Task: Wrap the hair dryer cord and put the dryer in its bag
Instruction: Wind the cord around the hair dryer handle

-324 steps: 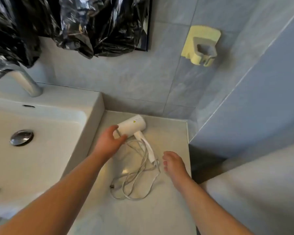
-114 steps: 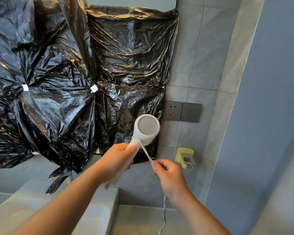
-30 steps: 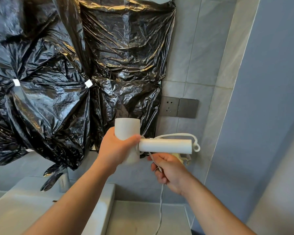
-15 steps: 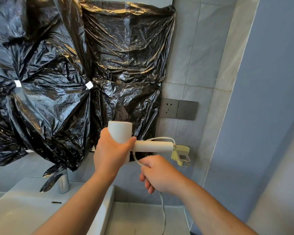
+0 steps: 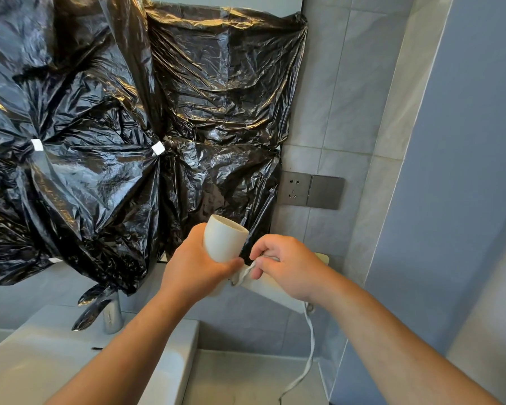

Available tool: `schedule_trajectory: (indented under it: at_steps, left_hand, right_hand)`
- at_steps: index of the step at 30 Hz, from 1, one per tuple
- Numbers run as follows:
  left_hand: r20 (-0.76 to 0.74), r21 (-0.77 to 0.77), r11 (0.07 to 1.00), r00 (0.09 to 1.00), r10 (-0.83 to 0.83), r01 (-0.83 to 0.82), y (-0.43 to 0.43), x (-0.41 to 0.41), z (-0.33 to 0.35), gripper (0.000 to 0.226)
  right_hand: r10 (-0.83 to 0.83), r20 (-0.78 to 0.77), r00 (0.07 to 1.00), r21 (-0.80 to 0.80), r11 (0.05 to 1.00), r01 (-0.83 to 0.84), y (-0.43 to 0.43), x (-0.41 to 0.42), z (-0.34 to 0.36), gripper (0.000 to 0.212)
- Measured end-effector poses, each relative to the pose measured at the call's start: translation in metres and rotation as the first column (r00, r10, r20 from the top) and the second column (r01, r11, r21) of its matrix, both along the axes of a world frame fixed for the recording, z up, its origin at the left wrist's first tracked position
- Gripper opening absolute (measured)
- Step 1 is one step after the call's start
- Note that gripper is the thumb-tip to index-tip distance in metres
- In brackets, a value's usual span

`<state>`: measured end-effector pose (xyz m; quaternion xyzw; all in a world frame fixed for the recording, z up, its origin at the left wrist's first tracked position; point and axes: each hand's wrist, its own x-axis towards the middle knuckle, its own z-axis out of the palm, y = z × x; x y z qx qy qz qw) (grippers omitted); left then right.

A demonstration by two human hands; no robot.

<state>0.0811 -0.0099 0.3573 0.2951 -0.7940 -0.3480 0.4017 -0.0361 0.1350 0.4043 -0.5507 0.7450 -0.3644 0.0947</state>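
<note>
Head view: one dryer mid-air above desk, barrel clasped in left grip; one cord pinched by right grip at half-hidden handle, hanging toward desk. Behind: black plastic, one socket, one sink.

- In front of me, low down, a pale grey tabletop runs back to the tiled wall.
- A white sink sits on its left side.
- The white cord hangs down to its right part, with the end at the frame's bottom edge.
</note>
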Motion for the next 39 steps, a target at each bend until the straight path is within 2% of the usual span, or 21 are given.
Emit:
schedule_trajectory:
  at_steps: [2, 4, 6, 8, 12, 14, 17, 21, 26, 29, 31, 34, 35, 37, 39]
  left_hand:
    - [0.058, -0.03, 0.999, 0.998, -0.035, 0.037, 0.002, 0.003, 0.001, 0.065]
    - [0.106, -0.045, 0.995, 0.991, -0.079, 0.084, 0.003, 0.004, -0.001, 0.067]
    - [0.102, -0.009, 0.988, 0.983, -0.153, 0.154, 0.001, 0.004, -0.004, 0.07]
    - [0.061, 0.056, 0.973, 0.972, -0.227, 0.224, -0.001, 0.003, -0.005, 0.069]
    - [-0.068, 0.203, 0.907, 0.929, -0.364, 0.37, 0.002, 0.006, -0.001, 0.057]
    - [-0.161, 0.288, 0.827, 0.875, -0.456, 0.484, 0.003, 0.01, -0.001, 0.071]
    - [-0.245, 0.366, 0.735, 0.821, -0.516, 0.571, -0.001, 0.009, -0.004, 0.1]
    - [-0.249, 0.375, 0.68, 0.775, -0.581, 0.63, -0.006, 0.008, -0.007, 0.108]
    - [-0.244, 0.387, 0.679, 0.779, -0.578, 0.624, -0.002, 0.006, -0.007, 0.083]
    - [-0.278, 0.401, 0.637, 0.75, -0.6, 0.658, -0.001, 0.004, -0.008, 0.073]
    - [-0.315, 0.392, 0.647, 0.756, -0.573, 0.654, 0.002, 0.002, -0.011, 0.07]
    - [-0.352, 0.393, 0.771, 0.856, -0.378, 0.501, 0.009, -0.005, -0.017, 0.1]
    - [-0.371, 0.374, 0.785, 0.856, -0.361, 0.493, 0.009, -0.007, -0.018, 0.107]
    - [-0.394, 0.318, 0.757, 0.806, -0.442, 0.571, 0.013, -0.006, -0.016, 0.093]
    - [-0.345, 0.296, 0.748, 0.797, -0.495, 0.593, 0.017, -0.001, -0.011, 0.077]
  right_hand:
    - [-0.037, -0.09, 0.995, 0.035, 0.999, 0.04, -0.001, -0.006, 0.004, 0.016]
    - [-0.067, -0.263, 0.962, 0.075, 0.993, 0.09, -0.001, -0.013, 0.009, 0.01]
    - [-0.099, -0.393, 0.914, 0.082, 0.986, 0.142, -0.001, -0.017, 0.014, 0.018]
    - [-0.138, -0.411, 0.901, 0.061, 0.982, 0.178, -0.001, -0.021, 0.015, 0.028]
    - [-0.19, -0.239, 0.952, 0.013, 0.98, 0.199, -0.004, -0.028, 0.006, 0.033]
    - [-0.177, -0.123, 0.977, -0.044, 0.984, 0.173, -0.005, -0.029, -0.001, 0.034]
    - [-0.181, 0.009, 0.983, -0.062, 0.981, 0.181, -0.009, -0.029, -0.012, 0.032]
    - [-0.188, 0.083, 0.979, -0.046, 0.98, 0.192, -0.01, -0.032, -0.018, 0.031]
    - [-0.199, 0.098, 0.975, -0.047, 0.978, 0.204, -0.011, -0.033, -0.019, 0.032]
    - [-0.201, 0.091, 0.975, -0.038, 0.978, 0.205, -0.011, -0.033, -0.016, 0.034]
    - [-0.233, 0.134, 0.963, -0.052, 0.969, 0.242, -0.013, -0.031, -0.019, 0.036]
    - [-0.216, 0.398, 0.892, -0.13, 0.949, 0.288, -0.014, -0.027, -0.025, 0.039]
    - [-0.189, 0.442, 0.877, -0.139, 0.951, 0.275, -0.015, -0.024, -0.025, 0.04]
    - [-0.217, 0.41, 0.886, -0.138, 0.945, 0.296, -0.018, -0.026, -0.025, 0.045]
    - [-0.278, 0.264, 0.923, -0.108, 0.943, 0.315, -0.017, -0.03, -0.025, 0.044]
